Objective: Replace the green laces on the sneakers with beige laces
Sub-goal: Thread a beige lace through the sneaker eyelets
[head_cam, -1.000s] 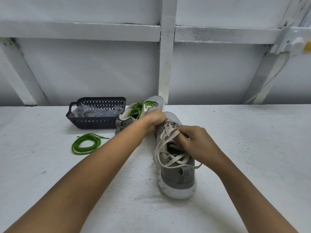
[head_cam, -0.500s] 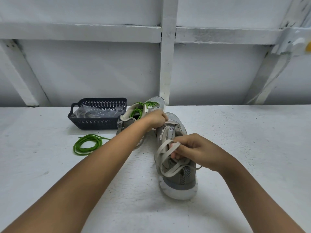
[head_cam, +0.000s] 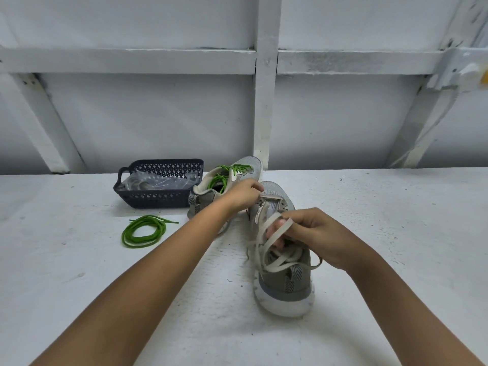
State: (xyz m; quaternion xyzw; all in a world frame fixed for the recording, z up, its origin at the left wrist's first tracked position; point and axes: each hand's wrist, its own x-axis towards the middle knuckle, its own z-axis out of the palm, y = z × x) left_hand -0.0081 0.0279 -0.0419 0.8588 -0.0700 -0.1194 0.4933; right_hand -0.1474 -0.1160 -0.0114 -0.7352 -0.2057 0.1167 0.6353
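My right hand (head_cam: 318,235) is curled round the beige lace (head_cam: 274,262), with a flat band of it running across my fingertips (head_cam: 277,231) just above the tongue of the near sneaker (head_cam: 286,282). That grey shoe stands on its white sole on the table (head_cam: 79,286), heel toward me and toe pointing away, and loose loops of the lace spill over its collar and down its left side. My left hand (head_cam: 244,192) reaches across to the toe end of the same shoe, fingers bent over the upper and gripping it (whether a lace end is also caught under them I cannot tell). Just behind that hand, touching or nearly touching it, sits the far sneaker (head_cam: 250,165), which has its green lace (head_cam: 224,178) threaded through the eyelets. A second green lace, the loose one (head_cam: 144,231), lies coiled on the table to the left of my left forearm, apart from both shoes. Beyond it, just beside the far sneaker, is a dark basket (head_cam: 158,200) holding a crumpled clear plastic bag (head_cam: 155,180).
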